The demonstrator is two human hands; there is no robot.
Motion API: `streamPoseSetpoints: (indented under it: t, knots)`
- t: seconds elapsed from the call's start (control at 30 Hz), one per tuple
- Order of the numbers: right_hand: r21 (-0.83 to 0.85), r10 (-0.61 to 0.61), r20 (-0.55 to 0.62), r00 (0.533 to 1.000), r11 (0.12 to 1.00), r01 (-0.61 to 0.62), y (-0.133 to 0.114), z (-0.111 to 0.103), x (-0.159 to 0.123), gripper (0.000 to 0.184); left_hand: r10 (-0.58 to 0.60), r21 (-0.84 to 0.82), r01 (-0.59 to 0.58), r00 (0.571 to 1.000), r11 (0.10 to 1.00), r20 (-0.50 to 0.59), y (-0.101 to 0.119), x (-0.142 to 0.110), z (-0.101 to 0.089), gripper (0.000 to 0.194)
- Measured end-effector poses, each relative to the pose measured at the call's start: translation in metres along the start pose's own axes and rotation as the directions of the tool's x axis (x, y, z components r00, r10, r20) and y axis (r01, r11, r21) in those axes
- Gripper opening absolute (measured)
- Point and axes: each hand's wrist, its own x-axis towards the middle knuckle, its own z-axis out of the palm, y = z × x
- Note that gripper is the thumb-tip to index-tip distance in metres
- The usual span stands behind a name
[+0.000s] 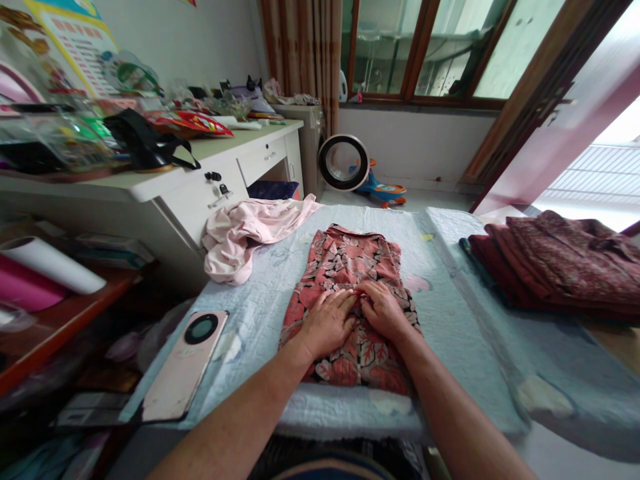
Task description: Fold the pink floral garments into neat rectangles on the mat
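A red and black leaf-patterned shirt [350, 257] lies folded into a neat rectangle, its collar at the far end. My left hand [330, 321] rests on it with the palm down and the fingers stretched flat. Close beside it, my right hand [384, 310] has its fingers bent together at the cloth near the middle of the shirt, where they appear to pinch a bit of it. The fingertips of both hands almost meet. Under the shirt spreads a pale blue padded cloth [450, 347].
A crumpled pink garment [255, 230] lies at the far left of the cloth, and a phone [187, 360] lies at the near left. Several folded dark red clothes [565, 267] are stacked on the right. A cluttered white desk [185, 193] stands left; a blue toy car [385, 190] sits beyond.
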Motion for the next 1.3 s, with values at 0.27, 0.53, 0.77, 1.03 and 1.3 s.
streamPoseSetpoints:
  t: [0.27, 0.53, 0.77, 1.03, 1.3]
  knots:
    - [-0.095, 0.043, 0.039, 0.998, 0.995, -0.039, -0.0025, 0.0015, -0.0003, 0.03, 0.001, 0.009, -0.001, 1.0, 1.0, -0.001, 0.0011, 0.0008, -0.0007, 0.051]
    - [-0.098, 0.034, 0.008, 0.999, 0.995, -0.033, 0.0004, 0.0027, -0.0018, 0.031, 0.001, 0.001, -0.001, 1.0, 1.0, -0.008, 0.0006, 0.0002, -0.0009, 0.049]
    - [0.011, -0.008, 0.025, 1.0, 1.0, 0.008, -0.0002, 0.0021, -0.0003, 0.031, 0.0, 0.001, 0.0, 1.0, 1.0, 0.002, 0.0015, 0.0004, -0.0022, 0.049]
    - [0.009, 0.002, 0.044, 0.999, 1.0, -0.003, -0.0039, 0.0012, 0.0005, 0.029, -0.004, -0.011, 0.004, 1.0, 1.0, -0.005, 0.0009, 0.0002, -0.0012, 0.048]
    - [0.043, -0.038, 0.007, 0.999, 0.998, 0.038, -0.002, 0.002, 0.0003, 0.028, 0.003, -0.005, -0.003, 1.0, 1.0, -0.01, 0.0001, -0.0003, 0.0001, 0.05]
